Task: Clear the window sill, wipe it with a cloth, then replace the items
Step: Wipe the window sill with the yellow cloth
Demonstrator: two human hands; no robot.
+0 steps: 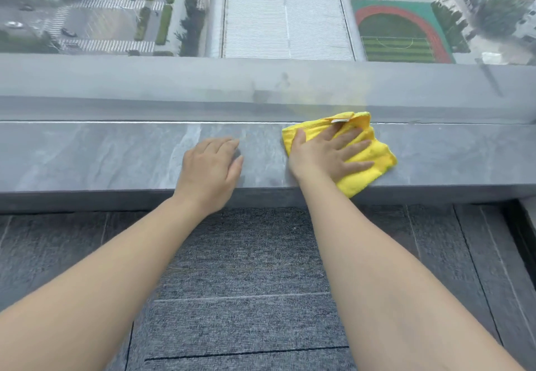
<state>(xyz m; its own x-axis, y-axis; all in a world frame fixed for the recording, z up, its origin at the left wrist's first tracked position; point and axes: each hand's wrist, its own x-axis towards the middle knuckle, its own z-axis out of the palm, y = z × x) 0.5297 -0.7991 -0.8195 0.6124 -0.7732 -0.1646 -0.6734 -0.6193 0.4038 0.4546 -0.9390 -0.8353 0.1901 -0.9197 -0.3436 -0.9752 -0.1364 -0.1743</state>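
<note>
— Wiping now, is she? How does that yellow cloth (368, 164) handle?

— Soft and light, bunches easily; best pressed under a flat palm. The right hand (327, 153) lies spread on it, fingers apart, gripping nothing.

— And the other?

— The left hand (210, 164) rests loosely open on the sill (87, 156), just beside.

The right hand (327, 153) lies flat with spread fingers on a yellow cloth (362, 156), pressing it on the grey stone window sill (101, 156). One corner of the cloth hangs over the front edge. The left hand (210, 167) rests palm down on the bare sill beside it, fingers slightly curled. Below is grey carpet (246, 283); behind the glass (174, 86), streets and a sports field.
</note>
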